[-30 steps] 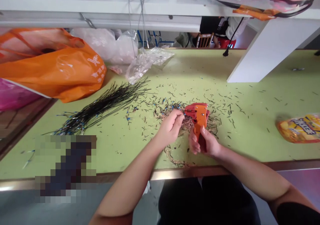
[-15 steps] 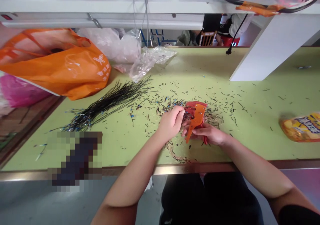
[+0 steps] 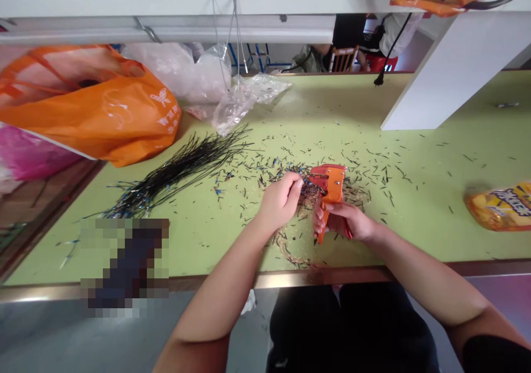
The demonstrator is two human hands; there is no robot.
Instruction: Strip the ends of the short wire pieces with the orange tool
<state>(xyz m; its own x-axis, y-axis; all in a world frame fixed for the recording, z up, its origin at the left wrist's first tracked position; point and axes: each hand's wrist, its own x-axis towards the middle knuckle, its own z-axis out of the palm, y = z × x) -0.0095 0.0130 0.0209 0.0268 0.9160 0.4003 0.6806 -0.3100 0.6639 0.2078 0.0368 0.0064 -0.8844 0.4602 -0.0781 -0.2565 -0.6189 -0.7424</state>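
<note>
My right hand (image 3: pixel 342 218) is wrapped round the handles of a red and orange hand tool (image 3: pixel 333 185), whose jaws point left. Just left of those jaws, my left hand (image 3: pixel 282 198) is closed, its thumb and fingers pressed together; what it pinches is too small to make out. Under and around both hands lie many short black cut pieces (image 3: pixel 309 196), some with blue bits. To the left, a bundle of long black wires (image 3: pixel 182 168) lies slanting on the green table (image 3: pixel 224 234).
An orange bag (image 3: pixel 136 113) and clear plastic bags (image 3: pixel 244 99) are at the back left. A white upright panel (image 3: pixel 440 79) stands back right, beside a hanging black plug (image 3: pixel 379 79). A yellow packet (image 3: pixel 504 210) lies far right. People sit beyond the table. A blurred dark object is front left.
The hand tool has turned more upright and moved slightly right, away from my left hand, and its handles look different in my right hand. The camera view has shifted a little.
</note>
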